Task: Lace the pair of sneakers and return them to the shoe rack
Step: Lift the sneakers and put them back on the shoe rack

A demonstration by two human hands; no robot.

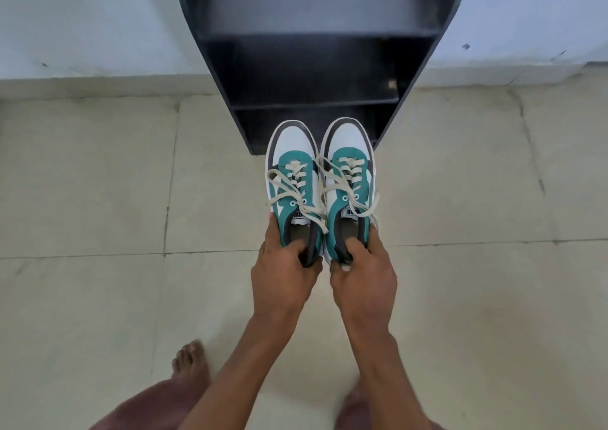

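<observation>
Two teal, white and dark grey sneakers with cream laces are held side by side above the floor, toes pointing at the black shoe rack. My left hand grips the heel of the left sneaker, thumb inside its opening. My right hand grips the heel of the right sneaker the same way. Both shoes are laced and tied, with loose loops hanging over their sides. The toes overlap the rack's lowest shelf in view.
The rack stands against a pale wall and its dark shelves hold no shoes. Beige floor tiles spread all around. My bare feet stand on the tiles at the bottom of the view.
</observation>
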